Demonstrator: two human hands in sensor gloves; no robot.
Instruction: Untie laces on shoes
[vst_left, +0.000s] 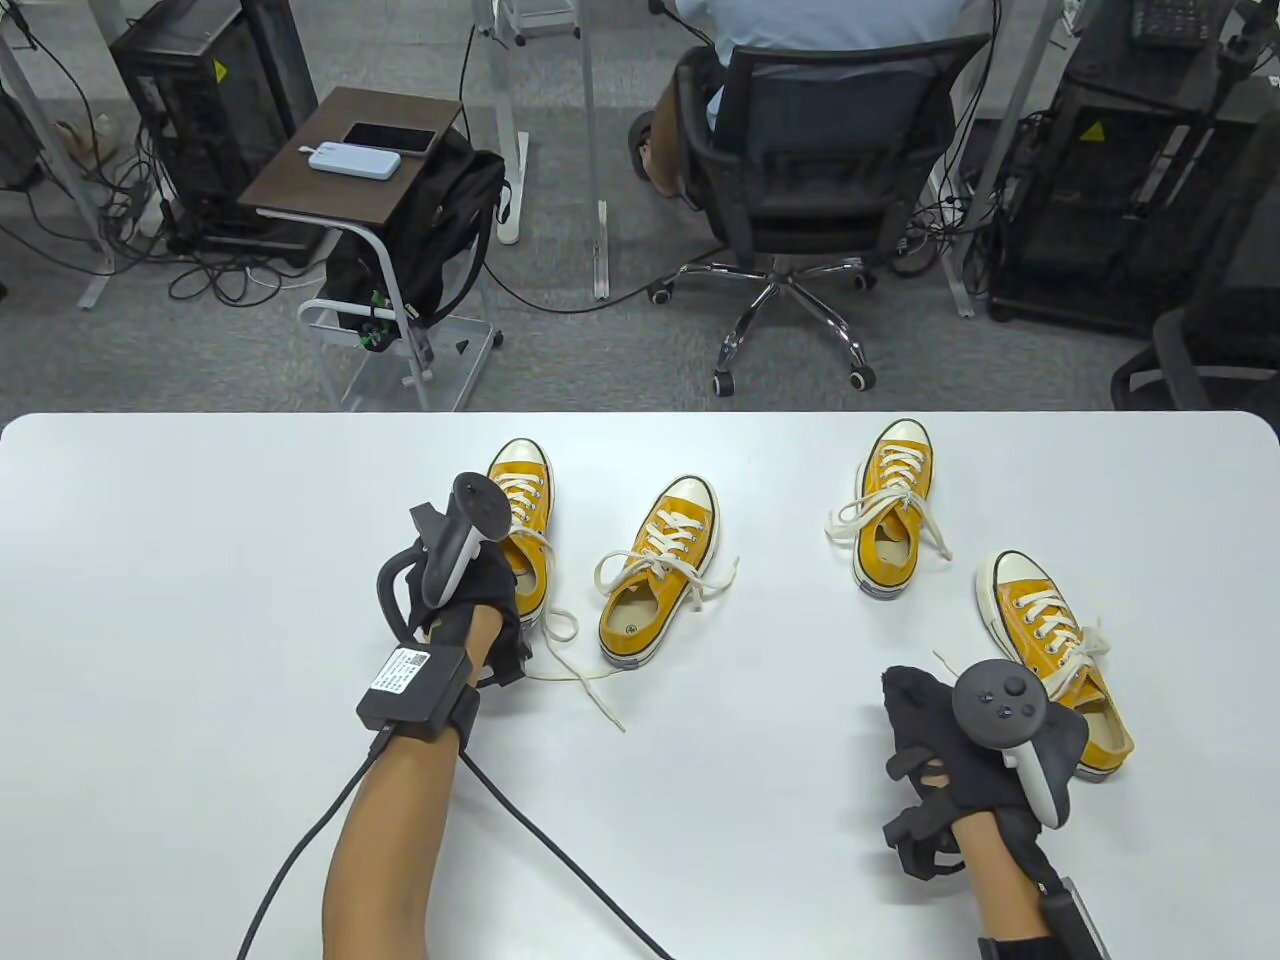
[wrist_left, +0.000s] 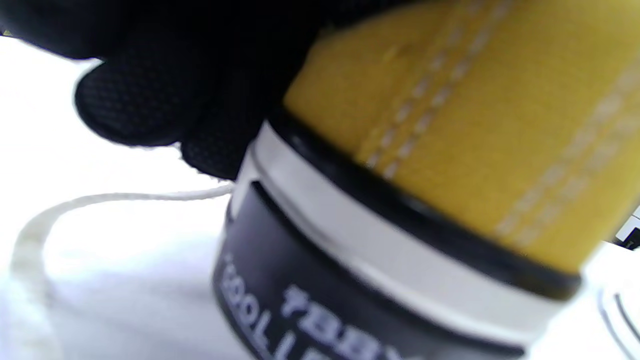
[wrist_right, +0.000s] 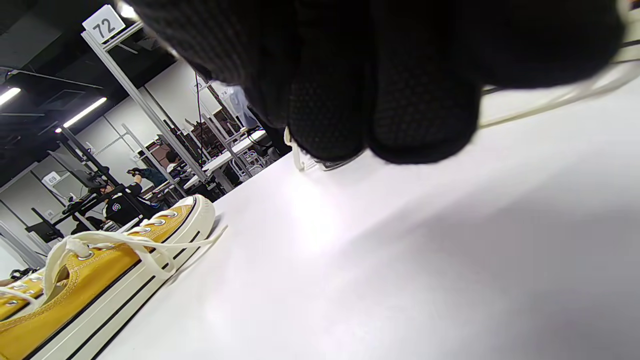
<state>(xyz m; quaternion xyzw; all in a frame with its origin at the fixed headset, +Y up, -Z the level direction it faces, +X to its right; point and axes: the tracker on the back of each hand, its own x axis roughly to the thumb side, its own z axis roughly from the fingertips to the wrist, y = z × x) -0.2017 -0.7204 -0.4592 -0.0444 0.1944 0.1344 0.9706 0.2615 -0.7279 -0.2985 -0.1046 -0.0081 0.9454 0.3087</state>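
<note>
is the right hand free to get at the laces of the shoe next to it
Probably yes: the right hand sits just left of the nearest shoe, whose bow lies uncovered beyond the hand. Nothing stands between them.

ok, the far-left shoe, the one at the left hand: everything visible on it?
The far-left shoe is a yellow canvas low-top with a cream rubber toe cap, white sole band and off-white laces. It stands upright on the white table, toe pointing away from the person. Its lace ends trail loose on the table near the heel. The left hand covers the heel; the left wrist view shows gloved fingers against the heel, whose black patch carries lettering.
</note>
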